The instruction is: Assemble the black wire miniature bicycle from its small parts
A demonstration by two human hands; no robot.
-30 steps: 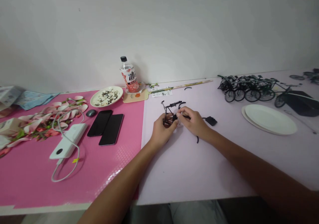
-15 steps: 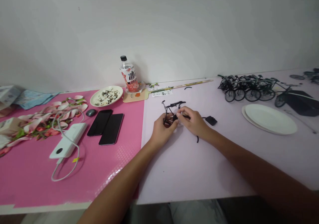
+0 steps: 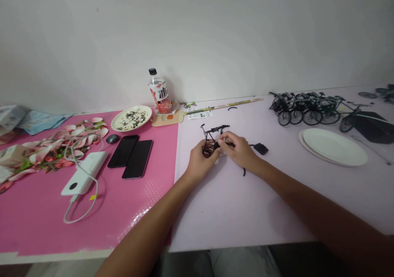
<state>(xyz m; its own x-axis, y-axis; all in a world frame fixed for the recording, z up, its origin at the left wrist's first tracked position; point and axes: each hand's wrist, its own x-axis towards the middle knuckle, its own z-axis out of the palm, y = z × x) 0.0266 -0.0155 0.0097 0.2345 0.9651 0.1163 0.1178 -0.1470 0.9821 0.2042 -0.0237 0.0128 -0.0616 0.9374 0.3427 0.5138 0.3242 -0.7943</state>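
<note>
A small black model bicycle point(image 3: 210, 136) is between my two hands over the light part of the table; its handlebar end points up and to the left. My left hand point(image 3: 200, 159) is closed around its lower left part. The fingers of my right hand point(image 3: 237, 149) pinch at its lower right side, close to my left fingertips. What exactly the right fingertips grip is hidden. Just beyond my right hand lies a flat black piece point(image 3: 261, 148). A short curved black strip point(image 3: 244, 172) rests beneath my right wrist, and another curved strip point(image 3: 232, 108) lies farther back.
Several model bicycles point(image 3: 308, 108) stand at the back right, behind stacked white plates point(image 3: 335, 147). On the pink left side are two phones point(image 3: 137, 159), a white power bank point(image 3: 84, 174) with cable, petals point(image 3: 43, 154), a bowl point(image 3: 147, 119) and a bottle point(image 3: 160, 94).
Almost nothing differs; both hands stay on the model bicycle in the same place, with at most a very slight shift of the bicycle.
</note>
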